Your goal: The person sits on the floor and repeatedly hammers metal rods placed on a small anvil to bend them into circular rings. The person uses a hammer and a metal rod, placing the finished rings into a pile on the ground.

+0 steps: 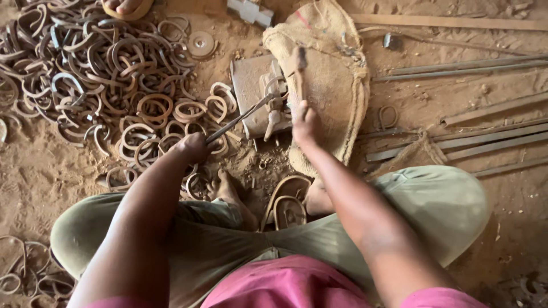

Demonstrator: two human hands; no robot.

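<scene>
Left hand point(191, 147): fist closed around tongs point(240, 118).
Right hand point(304, 122): gripping hammer point(298, 71).
Tongs: pinching ring point(274, 85) on block point(254, 91).
Sack point(334, 74): contents hidden.

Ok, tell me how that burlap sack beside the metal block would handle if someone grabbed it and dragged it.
The burlap sack would probably be floppy: it lies draped and creased beside the metal block. Its coarse weave should grip well, not slip. It looks flat, so likely light, though its contents are hidden. The right hand is raised over it.
</scene>
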